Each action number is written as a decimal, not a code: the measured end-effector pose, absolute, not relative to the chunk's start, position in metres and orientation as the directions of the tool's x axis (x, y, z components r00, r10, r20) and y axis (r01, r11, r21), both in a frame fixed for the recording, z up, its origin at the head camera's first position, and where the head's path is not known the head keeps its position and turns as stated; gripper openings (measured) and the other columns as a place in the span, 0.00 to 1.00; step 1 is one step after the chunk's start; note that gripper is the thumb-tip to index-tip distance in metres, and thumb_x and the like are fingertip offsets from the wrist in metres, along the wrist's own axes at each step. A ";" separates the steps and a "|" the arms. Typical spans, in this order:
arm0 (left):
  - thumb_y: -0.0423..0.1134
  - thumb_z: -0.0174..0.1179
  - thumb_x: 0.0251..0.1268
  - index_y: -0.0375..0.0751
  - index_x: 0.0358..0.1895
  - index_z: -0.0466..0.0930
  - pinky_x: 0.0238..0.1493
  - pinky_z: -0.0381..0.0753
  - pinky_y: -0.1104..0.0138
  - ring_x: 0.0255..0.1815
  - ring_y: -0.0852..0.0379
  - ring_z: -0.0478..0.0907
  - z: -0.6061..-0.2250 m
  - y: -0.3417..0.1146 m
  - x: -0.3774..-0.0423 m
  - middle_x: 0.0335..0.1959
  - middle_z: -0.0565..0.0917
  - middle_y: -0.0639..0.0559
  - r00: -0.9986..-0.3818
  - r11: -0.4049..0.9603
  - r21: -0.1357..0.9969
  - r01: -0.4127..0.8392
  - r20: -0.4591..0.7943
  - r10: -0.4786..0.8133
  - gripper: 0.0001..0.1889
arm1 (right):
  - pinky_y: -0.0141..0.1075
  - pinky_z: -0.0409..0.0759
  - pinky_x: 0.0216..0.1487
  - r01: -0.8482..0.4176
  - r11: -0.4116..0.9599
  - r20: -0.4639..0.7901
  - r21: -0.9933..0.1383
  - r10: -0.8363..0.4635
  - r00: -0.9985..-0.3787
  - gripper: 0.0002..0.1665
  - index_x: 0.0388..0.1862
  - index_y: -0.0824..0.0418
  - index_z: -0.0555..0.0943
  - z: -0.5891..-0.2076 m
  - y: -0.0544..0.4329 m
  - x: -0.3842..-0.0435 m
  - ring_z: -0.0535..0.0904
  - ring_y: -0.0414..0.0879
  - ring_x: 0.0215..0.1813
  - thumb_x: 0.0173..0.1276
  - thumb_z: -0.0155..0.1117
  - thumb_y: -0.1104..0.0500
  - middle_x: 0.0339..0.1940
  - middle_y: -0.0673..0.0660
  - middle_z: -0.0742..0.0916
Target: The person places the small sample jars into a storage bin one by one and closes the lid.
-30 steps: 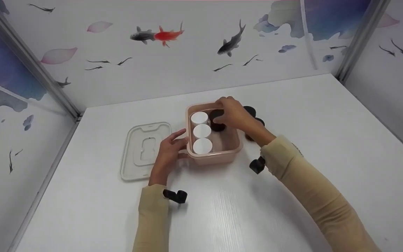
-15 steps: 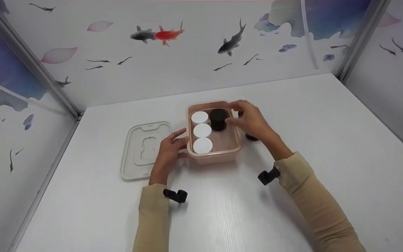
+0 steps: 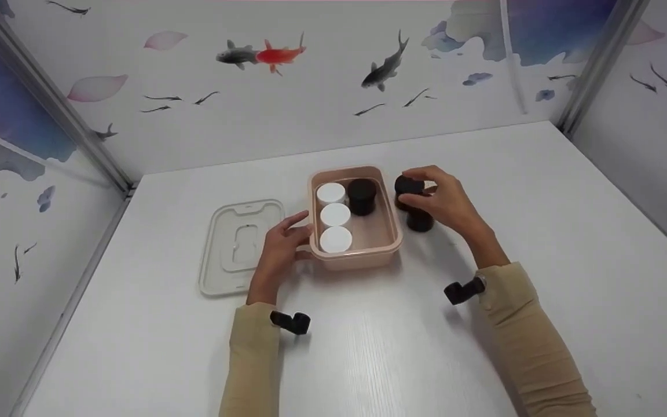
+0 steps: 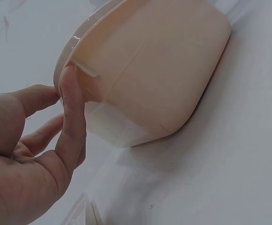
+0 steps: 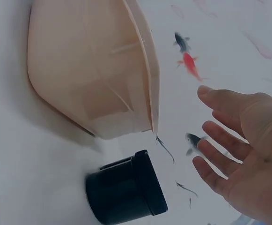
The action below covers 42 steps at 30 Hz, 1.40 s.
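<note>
A pink plastic food container (image 3: 356, 263) stands uncovered on the table. Inside, several white-lidded jars (image 3: 335, 215) line its left side, with a black lidded jar (image 3: 362, 196) at the back right. My left hand (image 3: 278, 255) holds the container's left rim; the left wrist view shows fingers (image 4: 72, 108) against the rim and just below it. Right of the container stand two more black jars, the rear one (image 3: 407, 188) partly behind my fingers and the front one (image 3: 420, 220). My right hand (image 3: 449, 202) hovers at the rear jar, fingers spread and apart from any jar in the right wrist view (image 5: 248, 150).
A pale translucent lid (image 3: 241, 249) lies flat on the table left of the container, partly behind my left hand. White wall panels (image 3: 322, 116) printed with fish surround the table. Each sleeve carries a small black wrist camera (image 3: 464, 289).
My right hand has let go of the black jar inside the container, drawn back over the right rim, and moved right to the black jars outside. My left hand stays at the rim.
</note>
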<state>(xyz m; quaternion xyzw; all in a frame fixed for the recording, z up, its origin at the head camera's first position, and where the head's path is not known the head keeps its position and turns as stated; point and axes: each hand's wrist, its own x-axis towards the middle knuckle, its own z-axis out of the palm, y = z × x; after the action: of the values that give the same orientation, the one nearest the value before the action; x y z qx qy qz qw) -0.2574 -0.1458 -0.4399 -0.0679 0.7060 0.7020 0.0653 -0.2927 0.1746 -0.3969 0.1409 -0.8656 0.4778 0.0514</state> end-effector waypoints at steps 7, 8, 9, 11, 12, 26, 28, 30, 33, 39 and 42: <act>0.39 0.59 0.73 0.51 0.69 0.74 0.35 0.89 0.66 0.48 0.52 0.86 -0.440 -0.146 -0.257 0.57 0.84 0.41 -0.981 0.026 0.981 -0.194 -0.194 -0.012 0.23 | 0.53 0.72 0.71 -0.293 0.500 0.206 -0.815 -0.222 -0.953 0.38 0.70 0.61 0.73 -0.409 0.195 -0.299 0.70 0.59 0.73 0.65 0.73 0.51 0.70 0.62 0.76; 0.39 0.59 0.73 0.50 0.69 0.74 0.35 0.89 0.66 0.48 0.52 0.86 -0.440 -0.146 -0.257 0.57 0.84 0.41 -0.981 0.025 0.980 -0.196 -0.196 -0.011 0.23 | 0.54 0.72 0.71 -0.285 0.498 0.195 -0.819 -0.226 -0.954 0.39 0.71 0.61 0.72 -0.412 0.196 -0.300 0.69 0.59 0.73 0.64 0.73 0.50 0.71 0.62 0.75; 0.39 0.59 0.73 0.50 0.69 0.74 0.35 0.89 0.66 0.48 0.52 0.86 -0.440 -0.147 -0.256 0.57 0.84 0.41 -0.980 0.025 0.980 -0.198 -0.198 -0.012 0.23 | 0.54 0.72 0.72 -0.279 0.496 0.186 -0.822 -0.230 -0.955 0.40 0.72 0.60 0.71 -0.414 0.197 -0.301 0.68 0.59 0.74 0.64 0.74 0.50 0.72 0.62 0.74; 0.38 0.59 0.73 0.50 0.69 0.74 0.35 0.89 0.66 0.47 0.52 0.86 -0.439 -0.147 -0.256 0.58 0.84 0.40 -0.980 0.022 0.980 -0.197 -0.197 -0.010 0.23 | 0.55 0.71 0.72 -0.269 0.495 0.170 -0.826 -0.235 -0.957 0.43 0.74 0.60 0.68 -0.418 0.197 -0.302 0.67 0.60 0.74 0.63 0.74 0.50 0.73 0.63 0.73; 0.38 0.59 0.73 0.50 0.69 0.74 0.35 0.88 0.66 0.47 0.53 0.86 -0.439 -0.147 -0.256 0.57 0.84 0.41 -0.980 0.022 0.980 -0.198 -0.198 -0.011 0.23 | 0.55 0.70 0.72 -0.266 0.496 0.167 -0.827 -0.237 -0.957 0.44 0.74 0.60 0.67 -0.419 0.197 -0.303 0.67 0.60 0.74 0.63 0.74 0.50 0.73 0.63 0.72; 0.38 0.60 0.72 0.50 0.68 0.74 0.34 0.89 0.66 0.46 0.54 0.86 -0.439 -0.146 -0.258 0.57 0.84 0.40 -0.982 0.015 0.982 -0.187 -0.187 0.000 0.22 | 0.58 0.67 0.74 -0.164 0.540 0.053 -0.825 -0.216 -0.975 0.51 0.76 0.59 0.64 -0.429 0.205 -0.306 0.64 0.61 0.76 0.59 0.78 0.50 0.73 0.65 0.70; 0.39 0.60 0.72 0.51 0.68 0.74 0.34 0.89 0.66 0.47 0.53 0.85 -0.439 -0.146 -0.258 0.58 0.83 0.40 -0.982 0.019 0.981 -0.191 -0.191 -0.001 0.22 | 0.59 0.65 0.75 -0.116 0.560 -0.006 -0.820 -0.211 -0.977 0.52 0.77 0.58 0.62 -0.431 0.205 -0.306 0.63 0.61 0.77 0.58 0.78 0.50 0.74 0.65 0.69; 0.39 0.60 0.72 0.51 0.68 0.74 0.35 0.89 0.66 0.47 0.53 0.85 -0.440 -0.146 -0.258 0.58 0.83 0.41 -0.980 0.022 0.980 -0.197 -0.197 -0.003 0.22 | 0.59 0.64 0.76 -0.079 0.573 -0.049 -0.815 -0.205 -0.978 0.53 0.77 0.58 0.62 -0.434 0.204 -0.306 0.62 0.61 0.77 0.58 0.79 0.51 0.75 0.64 0.68; 0.39 0.60 0.72 0.52 0.68 0.74 0.36 0.89 0.66 0.48 0.53 0.85 -0.440 -0.146 -0.259 0.57 0.83 0.42 -0.978 0.024 0.978 -0.207 -0.207 -0.007 0.23 | 0.59 0.64 0.76 -0.049 0.573 -0.081 -0.818 -0.199 -0.977 0.53 0.77 0.59 0.60 -0.437 0.205 -0.307 0.61 0.62 0.77 0.58 0.78 0.53 0.76 0.65 0.67; 0.39 0.60 0.72 0.51 0.68 0.74 0.36 0.89 0.66 0.48 0.53 0.85 -0.441 -0.146 -0.259 0.57 0.83 0.41 -0.980 0.022 0.980 -0.199 -0.199 -0.004 0.23 | 0.57 0.65 0.75 -0.029 0.563 -0.092 -0.826 -0.186 -0.978 0.50 0.74 0.63 0.60 -0.439 0.206 -0.308 0.63 0.61 0.75 0.60 0.77 0.54 0.74 0.65 0.68; 0.39 0.60 0.72 0.50 0.68 0.74 0.36 0.89 0.66 0.47 0.53 0.85 -0.440 -0.145 -0.259 0.57 0.83 0.40 -0.982 0.014 0.982 -0.189 -0.189 -0.001 0.23 | 0.56 0.66 0.75 -0.034 0.564 -0.085 -0.825 -0.183 -0.979 0.48 0.72 0.63 0.61 -0.437 0.206 -0.306 0.64 0.61 0.75 0.60 0.77 0.54 0.73 0.64 0.70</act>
<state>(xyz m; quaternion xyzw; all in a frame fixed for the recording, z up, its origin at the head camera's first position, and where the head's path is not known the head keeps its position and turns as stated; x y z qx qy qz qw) -0.2587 -0.1454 -0.4403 -0.0673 0.7090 0.6988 0.0672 -0.3064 0.2057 -0.4375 0.0616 -0.8807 0.4626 -0.0807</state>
